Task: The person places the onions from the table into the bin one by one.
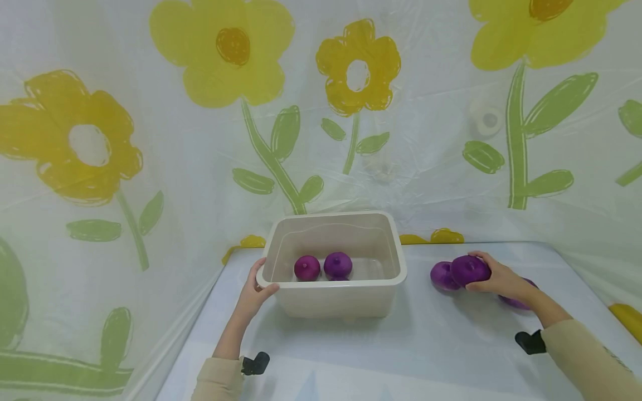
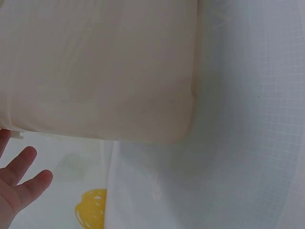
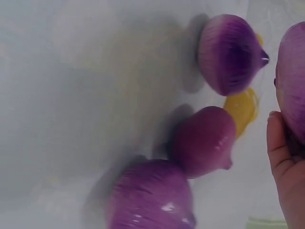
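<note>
With my left hand (image 1: 253, 289) I am holding the bin (image 1: 332, 303) at its near left corner, my thumb lying on the front rim and a finger resting over the side. The head view is showing that grip, while the left wrist view is showing what it hides: my other fingers are spreading loosely, nearly straight, below the bin's edge.

My right hand (image 1: 499, 278) is curling around the held onion (image 1: 470, 271), thumb in front and fingers over the top, well to the right of the bin above the table (image 1: 351, 356). From the head, the held onion is overlapping the left-hand onion (image 1: 442, 275), and my wrist is partly covering the half-hidden onion (image 1: 512, 303).

The right wrist view is revealing three onions lying on the table: the dark purple onion (image 3: 231, 55), the reddish onion (image 3: 202, 143) and the large onion (image 3: 151, 195), the last running out of frame. There the held onion is showing only partly, with a digit of mine pressing against it.

Only the head view is looking into the bin, where a red-purple onion (image 1: 307, 268) and a round purple onion (image 1: 338, 264) are sitting side by side, another purple sliver (image 1: 339, 279) peeking above the front rim.
</note>
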Action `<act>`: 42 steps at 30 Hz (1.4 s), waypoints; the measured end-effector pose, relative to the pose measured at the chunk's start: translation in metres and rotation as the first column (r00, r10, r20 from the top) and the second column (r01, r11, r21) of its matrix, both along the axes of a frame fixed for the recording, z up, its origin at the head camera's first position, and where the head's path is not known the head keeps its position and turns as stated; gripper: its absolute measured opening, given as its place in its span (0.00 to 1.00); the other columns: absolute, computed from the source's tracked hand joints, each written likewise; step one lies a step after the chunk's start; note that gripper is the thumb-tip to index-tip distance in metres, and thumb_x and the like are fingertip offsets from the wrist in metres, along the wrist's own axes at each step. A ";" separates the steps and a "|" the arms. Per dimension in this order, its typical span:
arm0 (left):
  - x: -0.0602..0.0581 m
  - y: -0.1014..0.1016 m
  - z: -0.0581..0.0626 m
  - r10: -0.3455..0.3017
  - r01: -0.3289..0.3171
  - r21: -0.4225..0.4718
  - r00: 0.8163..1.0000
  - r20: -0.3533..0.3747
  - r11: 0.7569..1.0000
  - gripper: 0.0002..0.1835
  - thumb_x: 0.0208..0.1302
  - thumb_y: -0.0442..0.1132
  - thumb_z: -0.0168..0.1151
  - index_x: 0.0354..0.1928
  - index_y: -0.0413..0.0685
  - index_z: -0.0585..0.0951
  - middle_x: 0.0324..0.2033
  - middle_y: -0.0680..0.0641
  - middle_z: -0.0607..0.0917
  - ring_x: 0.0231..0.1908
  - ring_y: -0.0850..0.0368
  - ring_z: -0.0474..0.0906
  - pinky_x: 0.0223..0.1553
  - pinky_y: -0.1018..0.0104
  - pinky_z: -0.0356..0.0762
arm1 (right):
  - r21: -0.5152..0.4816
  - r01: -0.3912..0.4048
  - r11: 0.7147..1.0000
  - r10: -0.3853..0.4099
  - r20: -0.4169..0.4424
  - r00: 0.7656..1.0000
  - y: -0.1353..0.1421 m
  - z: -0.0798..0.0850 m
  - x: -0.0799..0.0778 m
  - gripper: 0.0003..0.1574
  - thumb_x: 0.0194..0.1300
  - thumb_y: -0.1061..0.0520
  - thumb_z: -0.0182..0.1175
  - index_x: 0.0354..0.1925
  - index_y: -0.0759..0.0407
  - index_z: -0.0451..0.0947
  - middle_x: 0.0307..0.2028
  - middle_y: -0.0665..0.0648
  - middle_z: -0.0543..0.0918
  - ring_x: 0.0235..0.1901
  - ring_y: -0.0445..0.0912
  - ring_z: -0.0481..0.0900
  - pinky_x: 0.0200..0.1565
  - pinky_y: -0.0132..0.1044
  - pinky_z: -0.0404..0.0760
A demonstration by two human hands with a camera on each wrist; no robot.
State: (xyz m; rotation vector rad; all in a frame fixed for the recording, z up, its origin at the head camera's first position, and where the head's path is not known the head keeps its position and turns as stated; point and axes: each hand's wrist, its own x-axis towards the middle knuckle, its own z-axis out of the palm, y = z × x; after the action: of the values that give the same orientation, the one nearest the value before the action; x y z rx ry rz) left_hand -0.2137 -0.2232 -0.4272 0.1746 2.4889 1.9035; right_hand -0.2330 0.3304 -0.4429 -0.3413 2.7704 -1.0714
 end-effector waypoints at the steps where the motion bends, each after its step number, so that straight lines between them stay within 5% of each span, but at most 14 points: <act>1: 0.000 0.000 0.000 0.001 -0.001 0.000 1.000 -0.001 1.000 0.40 0.58 0.32 0.59 0.69 0.45 0.49 0.67 0.35 0.54 0.64 0.35 0.56 0.59 0.45 0.64 | 0.006 -0.001 1.000 0.001 -0.002 1.000 -0.001 0.004 -0.002 0.52 0.54 0.48 0.63 0.65 0.64 0.45 0.55 0.79 0.64 0.51 0.72 0.67 0.44 0.64 0.72; 9: -0.009 -0.005 -0.017 0.013 -0.013 -0.006 1.000 -0.012 1.000 0.40 0.58 0.36 0.61 0.68 0.53 0.51 0.68 0.40 0.55 0.65 0.40 0.57 0.59 0.46 0.64 | 0.041 -0.013 0.999 0.013 0.007 1.000 -0.012 0.038 -0.020 0.53 0.56 0.44 0.61 0.66 0.62 0.43 0.56 0.78 0.64 0.52 0.70 0.67 0.44 0.63 0.73; 17: -0.011 -0.006 -0.019 0.027 -0.027 -0.024 1.000 0.000 0.999 0.41 0.58 0.37 0.61 0.69 0.54 0.50 0.68 0.41 0.54 0.65 0.41 0.57 0.60 0.46 0.64 | 0.042 -0.060 0.997 0.061 -0.039 0.997 -0.033 0.073 -0.037 0.51 0.55 0.45 0.62 0.66 0.60 0.45 0.55 0.75 0.67 0.52 0.66 0.70 0.46 0.58 0.73; 26: 0.004 0.003 0.006 0.009 -0.009 -0.016 1.000 0.012 1.000 0.40 0.59 0.33 0.59 0.69 0.46 0.49 0.68 0.36 0.53 0.65 0.37 0.55 0.60 0.45 0.62 | 0.027 -0.079 0.997 0.080 -0.065 0.995 -0.062 0.101 -0.054 0.52 0.54 0.43 0.63 0.66 0.57 0.47 0.57 0.72 0.67 0.51 0.63 0.71 0.49 0.56 0.74; 33: -0.011 -0.007 -0.018 0.010 -0.010 0.019 1.000 0.005 1.000 0.40 0.58 0.34 0.61 0.68 0.51 0.50 0.68 0.39 0.55 0.64 0.39 0.57 0.60 0.47 0.64 | -0.019 -0.117 0.993 0.116 -0.047 0.992 -0.088 0.116 -0.064 0.53 0.53 0.45 0.64 0.67 0.55 0.47 0.59 0.70 0.65 0.53 0.61 0.71 0.51 0.55 0.74; 42: -0.011 -0.007 -0.019 0.021 -0.021 -0.003 1.000 -0.005 1.000 0.40 0.58 0.37 0.62 0.68 0.54 0.51 0.68 0.41 0.54 0.65 0.39 0.57 0.60 0.46 0.64 | -0.058 -0.191 0.980 0.188 -0.061 0.980 -0.123 0.125 -0.078 0.48 0.53 0.48 0.65 0.64 0.56 0.51 0.60 0.66 0.63 0.54 0.60 0.68 0.54 0.55 0.72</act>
State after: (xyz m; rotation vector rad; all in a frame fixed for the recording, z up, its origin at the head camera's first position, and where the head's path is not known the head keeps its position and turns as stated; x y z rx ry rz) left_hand -0.2249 -0.2299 -0.4463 0.1533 2.5065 1.9093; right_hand -0.3108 0.2075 -0.3183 -0.6387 2.6883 -1.1193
